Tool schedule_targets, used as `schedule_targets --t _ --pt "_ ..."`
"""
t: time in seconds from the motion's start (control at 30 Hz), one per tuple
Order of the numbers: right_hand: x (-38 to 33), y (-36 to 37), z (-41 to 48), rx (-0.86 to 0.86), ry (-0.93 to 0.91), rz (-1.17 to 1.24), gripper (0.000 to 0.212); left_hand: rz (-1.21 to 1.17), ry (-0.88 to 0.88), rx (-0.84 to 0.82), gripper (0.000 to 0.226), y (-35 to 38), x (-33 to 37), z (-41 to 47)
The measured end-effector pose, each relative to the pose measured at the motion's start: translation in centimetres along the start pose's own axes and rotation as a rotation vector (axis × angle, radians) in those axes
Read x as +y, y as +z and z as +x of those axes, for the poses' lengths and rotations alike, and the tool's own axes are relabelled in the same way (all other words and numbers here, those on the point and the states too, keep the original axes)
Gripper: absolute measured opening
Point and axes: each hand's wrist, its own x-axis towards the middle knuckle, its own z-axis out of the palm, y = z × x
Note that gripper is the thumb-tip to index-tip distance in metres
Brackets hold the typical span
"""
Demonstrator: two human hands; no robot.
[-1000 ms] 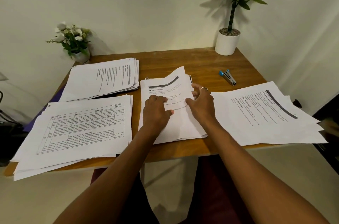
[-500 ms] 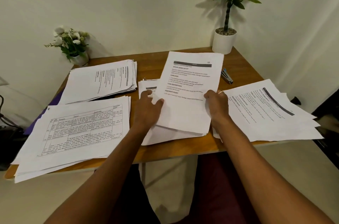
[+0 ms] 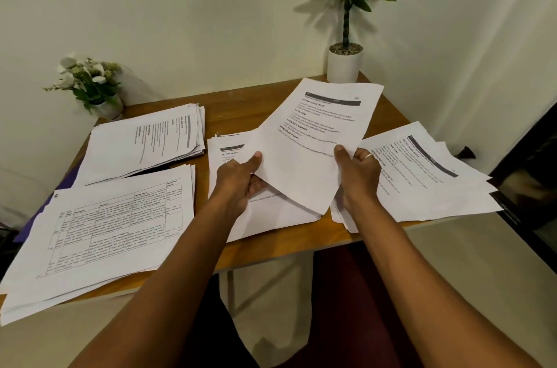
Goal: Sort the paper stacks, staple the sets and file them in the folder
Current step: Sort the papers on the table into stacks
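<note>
Four stacks on the table (image 3: pixel 241 102), one set held up in both hands

From lower left we see the grid-printed stack (image 3: pixel 114 232) and the rear stack (image 3: pixel 144 141) lying over the purple folder (image 3: pixel 66 185). At centre the left hand (image 3: pixel 238 177) and the right hand (image 3: pixel 355 168) each pinch the raised sheets (image 3: pixel 313 150), thumb on top, above the centre stack (image 3: pixel 271 217). The fanned stack (image 3: pixel 422 174) lies at right. We judge that sheets held only near their lower edges could sag, slide apart or land on the wrong stack.

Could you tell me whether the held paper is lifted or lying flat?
Lifted: left hand and right hand pinch the paper, tilted, above the middle stack.
</note>
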Motion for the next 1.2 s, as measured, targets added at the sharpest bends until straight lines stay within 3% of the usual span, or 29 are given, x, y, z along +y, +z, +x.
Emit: schedule_targets --t 0.13,0.27,0.4,0.5,0.57,0.63,0.77,0.97,1.1,1.2 --pt "0.1 0.0 0.1 0.106 -0.039 0.008 0.016 -0.036 -0.043 -0.151 0.024 0.8 -0.7 -0.4" --pt "0.1 -0.1 -0.5 0.09 -0.068 0.045 0.026 0.033 -0.013 -0.084 0.02 2.5 -1.3 -0.1" --pt "0.2 -0.7 -0.7 0.123 -0.14 0.054 0.068 0.121 0.011 -0.051 0.028 4.1 -1.4 0.1" --pt "0.0 -1.6 -0.4 0.281 -0.365 -0.169 0.09 0.258 0.039 -0.042 0.035 5.9 -1.5 -0.2" --pt "0.1 -2.2 -0.2 0.294 -0.599 -0.346 0.083 0.332 0.034 -0.081 0.038 7.5 -2.0 -0.4" --pt "0.2 -2.4 0.1 0.181 -0.735 -0.415 0.069 0.387 0.031 -0.124 0.038 9.1 -2.5 -0.7" --pt "0.4 -2.6 0.4 0.096 -0.863 -0.513 0.042 0.448 0.023 -0.174 0.041 11.7 -3.5 -0.8" --pt "0.1 -2.8 0.0 0.162 -1.064 -0.553 0.026 0.56 0.073 -0.211 0.029 12.2 -4.9 -0.4" --pt "-0.1 -2.0 -0.5 0.157 -1.072 -0.565 0.023 0.706 0.185 -0.187 0.008 11.8 -4.9 -0.3" --pt "-0.2 -1.3 -0.5 0.049 -0.844 -0.684 0.021 0.792 0.293 -0.228 0.014 11.4 -4.6 -0.5"
